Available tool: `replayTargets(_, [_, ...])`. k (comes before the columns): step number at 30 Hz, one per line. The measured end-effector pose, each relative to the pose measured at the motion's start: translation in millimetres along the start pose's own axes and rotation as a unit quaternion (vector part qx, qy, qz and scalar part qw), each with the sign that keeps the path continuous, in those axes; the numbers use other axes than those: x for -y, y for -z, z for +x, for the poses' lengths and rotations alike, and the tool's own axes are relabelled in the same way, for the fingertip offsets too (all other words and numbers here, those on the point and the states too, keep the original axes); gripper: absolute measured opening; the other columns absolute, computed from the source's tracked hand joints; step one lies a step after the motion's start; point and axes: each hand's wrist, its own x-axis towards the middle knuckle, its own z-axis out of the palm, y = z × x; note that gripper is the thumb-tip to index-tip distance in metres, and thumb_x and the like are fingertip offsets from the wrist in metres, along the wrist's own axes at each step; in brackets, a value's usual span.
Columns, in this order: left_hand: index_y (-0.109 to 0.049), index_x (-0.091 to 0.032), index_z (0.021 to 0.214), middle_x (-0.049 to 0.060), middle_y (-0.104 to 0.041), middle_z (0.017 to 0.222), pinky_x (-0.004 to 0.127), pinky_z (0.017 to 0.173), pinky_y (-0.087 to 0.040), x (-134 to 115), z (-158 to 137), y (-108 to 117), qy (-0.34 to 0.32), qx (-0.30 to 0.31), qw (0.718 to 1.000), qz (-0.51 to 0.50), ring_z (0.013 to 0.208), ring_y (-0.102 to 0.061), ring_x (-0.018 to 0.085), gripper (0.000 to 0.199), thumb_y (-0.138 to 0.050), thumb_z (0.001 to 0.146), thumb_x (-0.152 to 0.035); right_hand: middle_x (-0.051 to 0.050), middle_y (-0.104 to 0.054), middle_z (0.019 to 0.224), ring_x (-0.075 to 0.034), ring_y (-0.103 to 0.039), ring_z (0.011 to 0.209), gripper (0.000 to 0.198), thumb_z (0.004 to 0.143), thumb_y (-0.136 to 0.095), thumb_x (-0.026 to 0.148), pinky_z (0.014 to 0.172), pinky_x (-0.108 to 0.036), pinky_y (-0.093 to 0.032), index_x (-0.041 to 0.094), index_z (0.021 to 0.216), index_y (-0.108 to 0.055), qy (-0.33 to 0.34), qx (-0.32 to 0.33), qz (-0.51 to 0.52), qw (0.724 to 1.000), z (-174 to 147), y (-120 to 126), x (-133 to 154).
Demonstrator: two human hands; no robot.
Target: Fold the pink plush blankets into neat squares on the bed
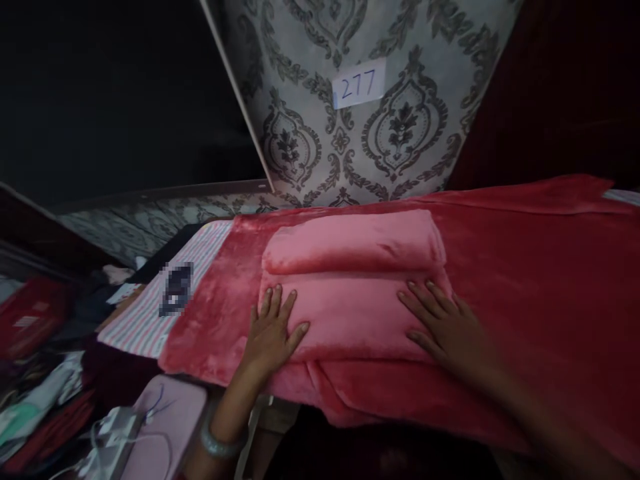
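Observation:
A pink plush blanket [350, 303], partly rolled up, lies on a red plush cover. Its rolled part forms a thick ridge along the far side, with a flat folded section nearer to me. My left hand [273, 333] rests palm down on the left edge of the flat section, fingers spread. On the right edge, my right hand [445, 323] also lies flat with fingers apart. Neither hand grips the fabric. A bracelet circles my left wrist.
The red plush cover [540, 287] spreads over the table, above a striped cloth [200, 263] with a pixelated dark item [176, 287]. A big dark screen [125, 100] stands behind left. A paper marked 277 [359, 83] hangs on the patterned wall. A white power strip [117, 433] with cords sits lower left.

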Motion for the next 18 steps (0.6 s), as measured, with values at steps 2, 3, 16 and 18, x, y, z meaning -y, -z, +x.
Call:
replayTargets(2, [-0.036, -0.02, 0.158, 0.018, -0.019, 0.167, 0.065, 0.116, -0.031, 7.9, -6.6, 2.3, 0.035, 0.016, 0.999, -0.011, 0.153, -0.022, 0.04, 0.071, -0.045, 0.098, -0.058, -0.005, -0.037, 0.163, -0.035, -0.031, 0.15, 0.062, 0.1, -0.034, 0.054, 0.109, -0.058, -0.038, 0.034, 0.159, -0.034, -0.003, -0.005, 0.003, 1.0, -0.3, -0.9, 0.1])
replayTargets(3, [-0.035, -0.018, 0.158, 0.019, -0.021, 0.167, 0.064, 0.116, -0.032, 13.6, -10.5, 2.1, 0.05, 0.019, 0.998, -0.016, 0.153, -0.025, 0.039, 0.072, -0.044, 0.098, -0.057, -0.006, -0.036, 0.163, -0.036, -0.032, 0.149, 0.063, 0.1, -0.034, 0.055, 0.109, -0.058, -0.039, 0.034, 0.159, -0.034, -0.003, -0.006, 0.006, 1.0, -0.7, -2.3, -0.1])
replayTargets(16, [-0.051, -0.011, 0.144, 0.021, -0.054, 0.149, 0.052, 0.115, -0.042, 67.4, 44.1, 24.6, -0.001, -0.226, 0.96, -0.168, 0.138, -0.052, 0.034, 0.065, -0.047, 0.094, -0.052, -0.011, -0.075, 0.114, -0.031, -0.071, 0.104, 0.042, 0.098, -0.044, 0.049, 0.088, -0.049, -0.057, 0.025, 0.116, -0.074, -0.052, -0.113, 0.203, 0.971, 35.1, 26.2, -23.4])
replayTargets(18, [-0.053, -0.014, 0.142, 0.018, -0.059, 0.144, 0.05, 0.113, -0.044, 67.4, 79.3, 33.7, -0.03, -0.227, 0.947, -0.227, 0.135, -0.055, 0.032, 0.065, -0.05, 0.092, -0.056, -0.012, -0.075, 0.113, -0.029, -0.072, 0.097, 0.04, 0.095, -0.049, 0.046, 0.083, -0.046, -0.059, 0.023, 0.12, -0.071, -0.12, -0.176, 0.232, 0.949, 54.3, 40.5, -32.1])
